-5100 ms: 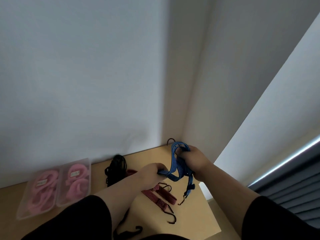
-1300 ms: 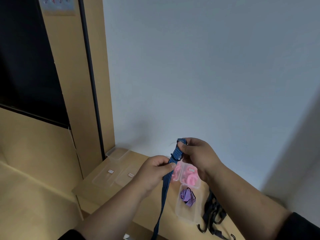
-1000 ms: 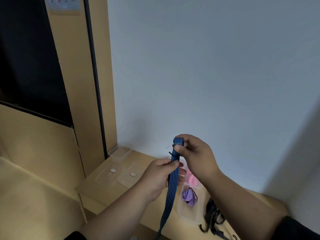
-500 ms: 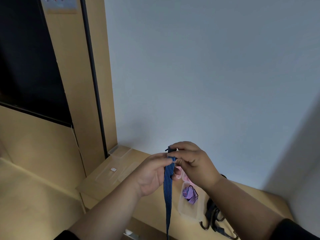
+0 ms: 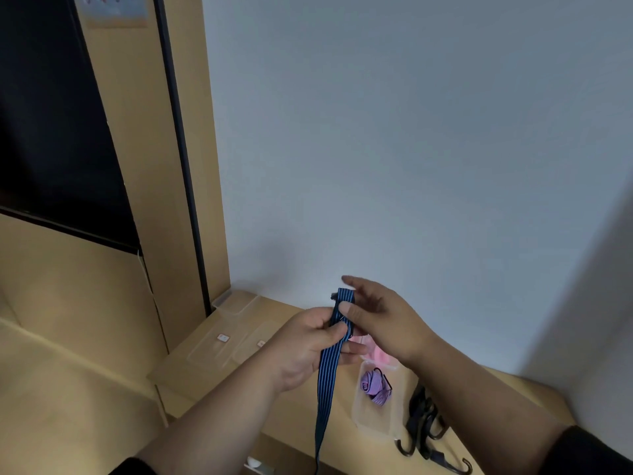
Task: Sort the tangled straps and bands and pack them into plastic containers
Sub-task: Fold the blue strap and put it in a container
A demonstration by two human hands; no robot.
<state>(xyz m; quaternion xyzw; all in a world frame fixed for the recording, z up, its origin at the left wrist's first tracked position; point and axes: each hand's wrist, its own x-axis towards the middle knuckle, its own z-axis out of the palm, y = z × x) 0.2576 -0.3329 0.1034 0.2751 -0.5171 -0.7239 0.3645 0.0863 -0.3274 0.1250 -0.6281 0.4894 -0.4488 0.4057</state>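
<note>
A blue striped strap point(image 5: 328, 375) hangs straight down from my hands, above the wooden table point(image 5: 205, 375). My left hand point(image 5: 305, 347) grips the strap just below its folded top end. My right hand point(image 5: 376, 320) touches that top end with its thumb, and its fingers are spread out straight. A clear plastic container point(image 5: 373, 416) on the table holds a rolled purple band point(image 5: 374, 386). Pink bands point(image 5: 382, 354) show behind my right wrist. Black hooked straps point(image 5: 424, 426) lie to the right of the container.
Two empty clear containers point(image 5: 219, 347) and a third one point(image 5: 236, 301) lie at the table's left end, beside a wooden door frame point(image 5: 164, 166). A white wall runs behind the table. The floor lies at the lower left.
The view swung left from the table's right corner to its left end. The bunched strap now hangs straight. In the last half second my right hand let go its pinch and opened.
</note>
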